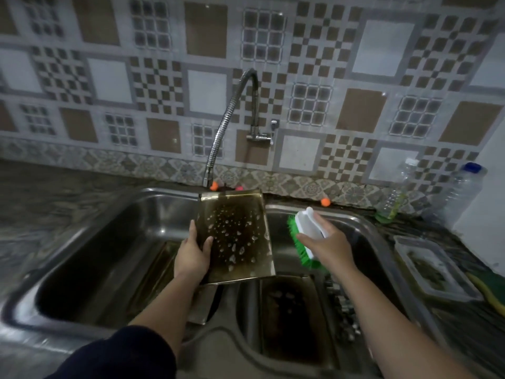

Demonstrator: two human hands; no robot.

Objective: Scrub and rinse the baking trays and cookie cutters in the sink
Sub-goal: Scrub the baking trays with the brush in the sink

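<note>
The left hand tips a dirty baking tray up over the sink, likely so the brush can reach it. Its fingers grip the tray's left edge. To the right, the right hand fingers wrap the green brush, just beside the tray.

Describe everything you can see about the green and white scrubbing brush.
The green-bristled scrubbing brush with a white plastic back is held in the right hand, whose fingers curl over its white handle. It hangs above the right basin of the steel double sink, tilted, with its bristles facing left toward the dark, speckled rectangular baking tray that the left hand holds upright. The brush is apart from the tray; only the right hand touches it.
</note>
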